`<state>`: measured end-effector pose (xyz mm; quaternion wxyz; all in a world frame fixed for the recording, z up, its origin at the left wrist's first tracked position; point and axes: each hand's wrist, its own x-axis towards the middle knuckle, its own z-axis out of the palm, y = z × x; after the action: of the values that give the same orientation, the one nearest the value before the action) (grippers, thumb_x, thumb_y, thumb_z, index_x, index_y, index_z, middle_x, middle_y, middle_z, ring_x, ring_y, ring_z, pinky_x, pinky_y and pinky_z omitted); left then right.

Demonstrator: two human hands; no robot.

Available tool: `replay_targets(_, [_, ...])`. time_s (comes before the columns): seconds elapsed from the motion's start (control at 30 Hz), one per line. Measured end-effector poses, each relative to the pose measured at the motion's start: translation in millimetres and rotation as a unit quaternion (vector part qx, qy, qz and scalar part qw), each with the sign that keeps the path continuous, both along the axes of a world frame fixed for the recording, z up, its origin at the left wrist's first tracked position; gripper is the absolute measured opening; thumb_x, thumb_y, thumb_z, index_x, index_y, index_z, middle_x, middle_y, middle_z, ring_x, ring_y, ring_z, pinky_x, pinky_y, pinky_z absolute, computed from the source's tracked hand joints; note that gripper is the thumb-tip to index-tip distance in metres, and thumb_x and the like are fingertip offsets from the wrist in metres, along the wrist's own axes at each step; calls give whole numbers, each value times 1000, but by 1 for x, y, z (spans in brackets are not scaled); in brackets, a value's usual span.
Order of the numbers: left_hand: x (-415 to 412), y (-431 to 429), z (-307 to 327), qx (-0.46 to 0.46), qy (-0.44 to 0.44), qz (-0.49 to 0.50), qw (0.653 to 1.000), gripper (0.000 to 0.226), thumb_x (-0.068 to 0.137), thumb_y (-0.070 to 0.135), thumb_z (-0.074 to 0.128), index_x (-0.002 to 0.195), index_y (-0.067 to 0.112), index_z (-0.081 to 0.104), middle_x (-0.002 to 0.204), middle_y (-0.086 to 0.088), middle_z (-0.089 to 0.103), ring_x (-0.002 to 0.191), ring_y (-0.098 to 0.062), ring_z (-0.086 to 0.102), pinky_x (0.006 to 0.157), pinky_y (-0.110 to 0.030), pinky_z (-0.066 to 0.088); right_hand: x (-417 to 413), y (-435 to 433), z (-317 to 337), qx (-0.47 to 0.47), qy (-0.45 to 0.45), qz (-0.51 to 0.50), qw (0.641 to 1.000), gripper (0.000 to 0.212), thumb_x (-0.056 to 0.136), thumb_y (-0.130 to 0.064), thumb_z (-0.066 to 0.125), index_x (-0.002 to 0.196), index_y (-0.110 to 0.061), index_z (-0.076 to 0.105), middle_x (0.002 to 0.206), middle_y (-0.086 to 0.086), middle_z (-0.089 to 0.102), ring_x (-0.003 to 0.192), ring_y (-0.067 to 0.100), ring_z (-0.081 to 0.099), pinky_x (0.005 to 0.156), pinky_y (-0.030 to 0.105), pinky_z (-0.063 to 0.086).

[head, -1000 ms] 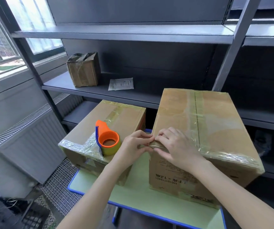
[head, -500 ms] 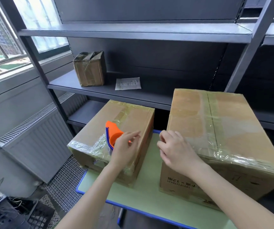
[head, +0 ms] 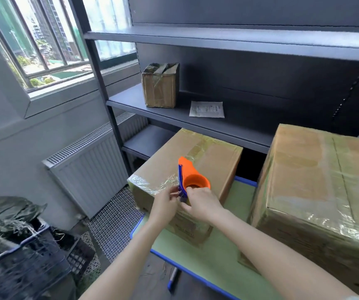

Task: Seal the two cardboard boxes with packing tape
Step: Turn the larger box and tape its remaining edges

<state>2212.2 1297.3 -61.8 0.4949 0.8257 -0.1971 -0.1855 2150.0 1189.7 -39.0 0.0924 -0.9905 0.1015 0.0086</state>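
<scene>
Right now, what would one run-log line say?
left hand: pinches tape dispenser blue edge | right hand: grips tape dispenser | tape dispenser: at smaller box near edge | larger box: untouched

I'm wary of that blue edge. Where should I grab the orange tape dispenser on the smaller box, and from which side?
Probably the round ring end of the tape dispenser, from the near right, where the right hand now sits. The blue edge runs down its left side, and its tapered nose points away.
</scene>
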Motion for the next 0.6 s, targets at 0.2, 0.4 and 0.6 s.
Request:
replay_targets(0.2, [9,5,-5,-29,39,29,998,34,90,-3,41,111,12,63,99,1,67,98,-15,63,95,-36,48,12,1,-8,40,-32,-40,998,19,97,-28,41,101,-12,50,106,11,63,100,31,55,78,35,32])
replay_targets(0.4, [15,1,19,-170,221,57,959,28,97,28,48,98,5,64,87,-10,72,78,-21,67,72,-28,55,-3,-10,29,338,-94,-34,936,16,93,-13,51,106,-3,52,100,12,63,91,28,58,80,36,44])
replay_targets(0.6, [-23,-24,82,-282,108,-41,952,13,93,11,56,101,9,66,91,-7,74,74,-15,69,63,-21,53,-40,-30,78,318,-162,-82,931,53,81,-11,59,125,-14,30,89,-6,56,74,7,59,57,14,41])
